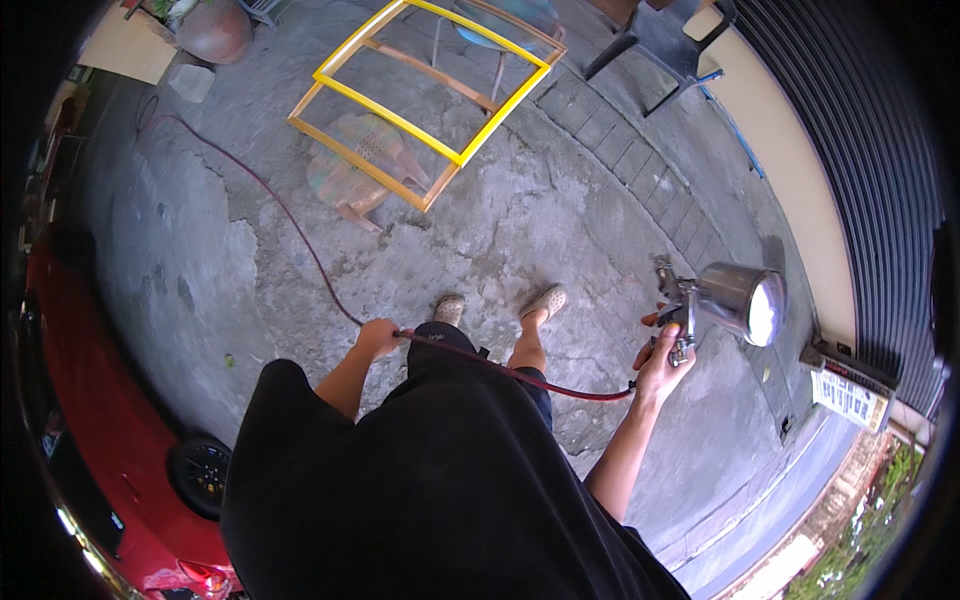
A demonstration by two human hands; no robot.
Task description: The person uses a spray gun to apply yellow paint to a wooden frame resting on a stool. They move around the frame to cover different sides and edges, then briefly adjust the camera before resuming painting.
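Observation:
My right hand (662,368) is wrapped round the grip of a spray gun (678,312), out to the right of my body. A shiny metal cup (738,300) is fixed to the gun and lies tilted sideways. From the gun's lower end a dark red air hose (505,372) runs across my front to my left hand (378,338), which is closed round it. Beyond that hand the hose trails over the floor to the far left. Ahead of me, a wooden frame (358,160), partly yellow, rests on plastic chairs (365,165).
A red car (120,440) stands close on my left. At the far right are a dark plastic chair (665,45) and a ribbed shutter (850,130). A clay pot (215,32) sits at the far left. The concrete floor (270,250) is cracked, with a brick strip.

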